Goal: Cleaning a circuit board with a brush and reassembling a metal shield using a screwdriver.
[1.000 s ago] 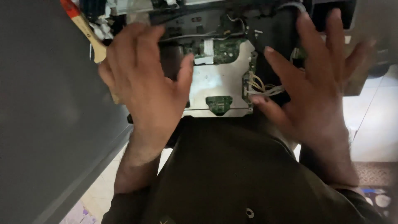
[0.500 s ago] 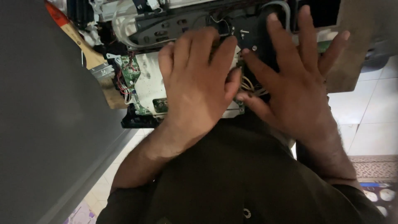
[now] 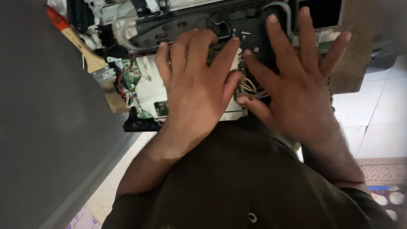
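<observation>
An opened electronic device [image 3: 146, 82] with a white metal plate, green circuit boards and a black frame lies in front of me. My left hand [image 3: 197, 85] rests flat on the white plate, fingers spread, its tips near the black frame. Flat beside it to the right is my right hand [image 3: 296, 80], fingers apart over the black frame part [image 3: 254, 34] and a bundle of pale wires [image 3: 250, 87]. Neither hand grips anything. The thumbs almost touch in the middle.
A paintbrush [image 3: 85, 51] with a wooden handle and red tip lies at the left of the device. A large grey panel [image 3: 46, 140] fills the left side. Pale floor tiles [image 3: 375, 110] and a patterned rug [image 3: 388, 178] show at the right.
My left hand has slid from the device's left side to its middle, next to my right hand. The view has shifted, showing more of the circuit board at the left.
</observation>
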